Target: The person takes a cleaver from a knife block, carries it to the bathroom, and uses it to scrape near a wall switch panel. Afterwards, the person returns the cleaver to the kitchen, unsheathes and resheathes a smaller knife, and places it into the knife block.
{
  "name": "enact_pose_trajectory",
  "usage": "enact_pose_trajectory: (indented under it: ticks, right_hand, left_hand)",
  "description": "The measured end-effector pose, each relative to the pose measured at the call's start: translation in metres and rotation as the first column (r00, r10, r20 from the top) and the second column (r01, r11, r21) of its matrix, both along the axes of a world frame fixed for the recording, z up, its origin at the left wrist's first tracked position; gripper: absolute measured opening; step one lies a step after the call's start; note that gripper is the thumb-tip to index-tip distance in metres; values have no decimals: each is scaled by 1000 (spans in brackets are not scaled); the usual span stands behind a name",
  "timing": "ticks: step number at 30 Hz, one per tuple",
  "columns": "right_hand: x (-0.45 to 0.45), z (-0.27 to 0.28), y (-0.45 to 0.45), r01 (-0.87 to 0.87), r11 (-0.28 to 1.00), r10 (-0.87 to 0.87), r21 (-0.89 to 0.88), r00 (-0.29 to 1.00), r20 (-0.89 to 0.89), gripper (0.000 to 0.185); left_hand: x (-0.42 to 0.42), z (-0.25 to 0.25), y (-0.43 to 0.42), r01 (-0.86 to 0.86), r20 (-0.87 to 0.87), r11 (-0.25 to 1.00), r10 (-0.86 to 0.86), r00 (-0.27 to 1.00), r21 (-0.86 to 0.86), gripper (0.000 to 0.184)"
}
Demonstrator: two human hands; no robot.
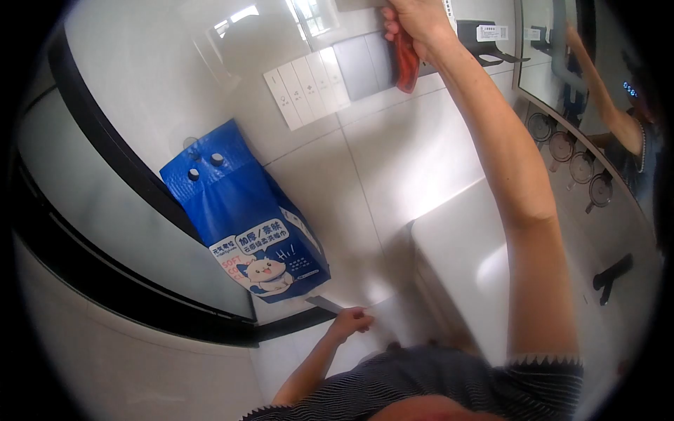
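Observation:
High on the tiled wall, my right hand (415, 22) is closed around the red handle (405, 67) of a tool. A greyish flat part (359, 4) shows beside that hand at the top edge; whether it belongs to the tool is unclear. Low down near my body, my left hand (351, 323) has its fingers curled. A thin grey strip (324, 304) runs up to these fingers, but I cannot make out whether they grip it. Above the left hand hangs a blue bag of soft towels (242, 210) with a cartoon cat on its front.
White and grey switch panels (307, 89) sit on the wall below my right hand. A black shelf (484, 52) with a label is at right, beside a mirror (554, 42). Several clear round cups (581, 167) line the mirror's lower edge. A black-framed door (133, 168) stands left.

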State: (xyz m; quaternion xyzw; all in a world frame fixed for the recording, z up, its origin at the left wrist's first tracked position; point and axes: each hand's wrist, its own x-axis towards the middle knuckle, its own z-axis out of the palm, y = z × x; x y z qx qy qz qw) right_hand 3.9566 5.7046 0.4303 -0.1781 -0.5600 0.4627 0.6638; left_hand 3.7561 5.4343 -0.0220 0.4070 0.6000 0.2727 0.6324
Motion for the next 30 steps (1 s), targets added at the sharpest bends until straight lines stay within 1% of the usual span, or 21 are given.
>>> enact_pose_trajectory:
  ticks: [4, 7, 10, 13, 16, 19, 22, 23, 25, 28, 30]
  right_hand:
    - [-5, 1, -2, 4, 998, -7, 56, 999, 51, 26]
    - [-6, 5, -8, 40, 994, -56, 101, 986, 159, 27]
    - [-9, 8, -11, 40, 990, -68, 137, 976, 207, 28]
    - [-8, 12, -16, 105, 985, -135, 134, 960, 245, 27]
    - [1, 13, -7, 99, 985, -126, 144, 973, 195, 28]
    - [4, 13, -4, 94, 989, -110, 114, 984, 141, 30]
    - [-3, 13, -6, 34, 993, -52, 117, 986, 158, 30]
    - [-6, 13, -10, 9, 993, -28, 118, 986, 163, 30]
    - [-9, 15, -15, 26, 992, -53, 123, 974, 220, 29]
    - [-10, 16, -12, 24, 988, -65, 152, 961, 268, 30]
    - [-7, 16, -10, 43, 984, -83, 170, 968, 236, 30]
  left_hand:
    - [-1, -2, 2, -13, 10, 1000, 13, 1000, 0, 28]
    - [-2, -3, 4, 3, 0, 1000, -3, 1000, -19, 27]
    - [-2, -3, 4, 18, 10, 1000, -18, 1000, -5, 27]
    - [0, -2, 3, -23, 22, 1000, 23, 999, 6, 26]
    - [-1, -4, 4, -28, 48, 999, 27, 998, 21, 24]
    - [-1, -5, 3, -32, 52, 999, 30, 998, 33, 23]
    - [-2, -5, 4, 20, -38, 1000, -20, 999, -18, 26]
    - [-2, -6, 4, 22, -29, 1000, -22, 999, -11, 26]
    - [-2, -6, 4, 26, -12, 1000, -26, 1000, 2, 26]
    - [4, -3, 6, -25, 26, 998, 23, 999, 62, 23]
    - [4, -4, 6, -36, 26, 998, 35, 999, 49, 23]
